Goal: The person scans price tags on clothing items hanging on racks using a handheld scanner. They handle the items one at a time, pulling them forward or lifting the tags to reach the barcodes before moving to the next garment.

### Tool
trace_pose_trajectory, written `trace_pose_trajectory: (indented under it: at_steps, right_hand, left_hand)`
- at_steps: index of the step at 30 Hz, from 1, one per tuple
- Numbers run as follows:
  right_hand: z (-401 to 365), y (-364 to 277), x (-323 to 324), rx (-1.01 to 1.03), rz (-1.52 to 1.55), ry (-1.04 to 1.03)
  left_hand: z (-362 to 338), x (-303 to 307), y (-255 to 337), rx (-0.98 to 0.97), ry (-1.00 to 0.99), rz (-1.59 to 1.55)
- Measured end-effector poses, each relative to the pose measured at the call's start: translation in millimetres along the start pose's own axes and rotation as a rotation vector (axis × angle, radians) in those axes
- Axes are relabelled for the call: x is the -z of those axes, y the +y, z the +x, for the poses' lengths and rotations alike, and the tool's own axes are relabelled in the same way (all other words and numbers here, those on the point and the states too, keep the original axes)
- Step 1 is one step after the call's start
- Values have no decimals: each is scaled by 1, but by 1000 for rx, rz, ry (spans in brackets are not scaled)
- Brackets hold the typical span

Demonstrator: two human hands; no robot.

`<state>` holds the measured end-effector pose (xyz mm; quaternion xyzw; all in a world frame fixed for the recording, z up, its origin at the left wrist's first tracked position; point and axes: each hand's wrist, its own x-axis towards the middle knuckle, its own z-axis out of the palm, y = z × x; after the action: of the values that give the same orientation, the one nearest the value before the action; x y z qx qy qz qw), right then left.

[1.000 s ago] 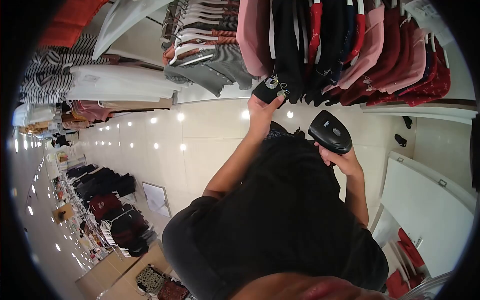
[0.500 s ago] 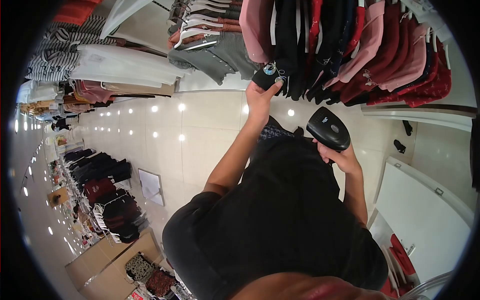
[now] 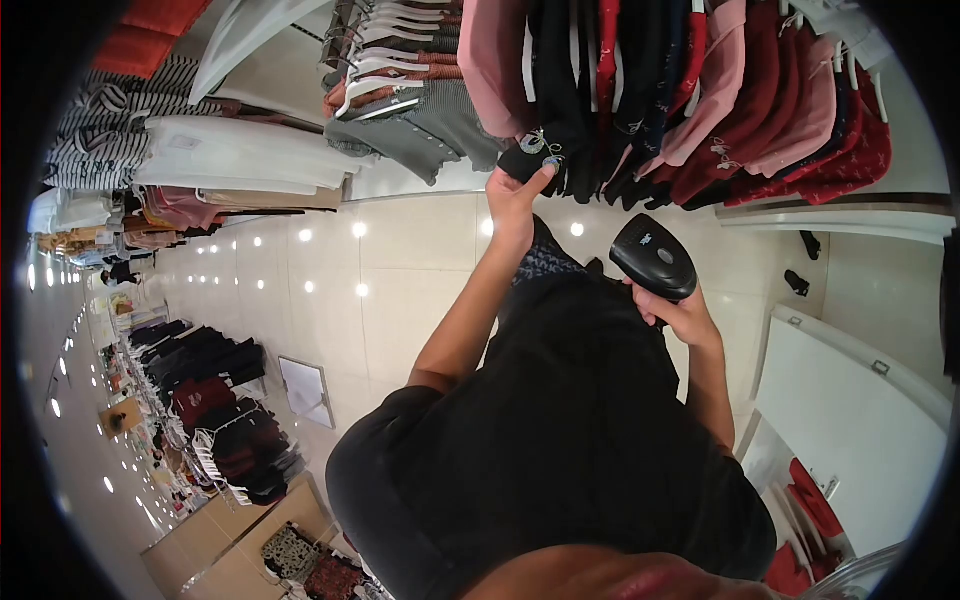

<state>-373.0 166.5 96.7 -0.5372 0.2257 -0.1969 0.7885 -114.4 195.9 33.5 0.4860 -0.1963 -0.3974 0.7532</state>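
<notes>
My left hand pinches the lower edge of a black garment with an embroidered motif, hanging from the rack at the top. The thumb lies on the motif. A black handheld scanner is in my right hand, its rounded head pointing up toward the rack. The fingers wrap round its handle, which is mostly hidden. Next to the black garment hang a pink garment on one side and red, black and pink ones on the other.
Grey ribbed tops hang left of the pink garment. White clothing hangs farther left. Another clothes rack and a framed panel stand on the left. A white cabinet is at the right, with black shoes nearby.
The hanging clothes have shifted slightly left in view. My left hand still pinches the black garment, whose motif now shows at a slightly different angle. The scanner has barely moved.
</notes>
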Motion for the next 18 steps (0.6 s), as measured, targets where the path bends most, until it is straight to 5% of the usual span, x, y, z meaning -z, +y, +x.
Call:
trace_pose_trajectory:
  at_steps: [18]
  right_hand:
    - [27, -10, -10, 19, 0, 54]
  left_hand:
    - [18, -8, 11, 37, -35, 113]
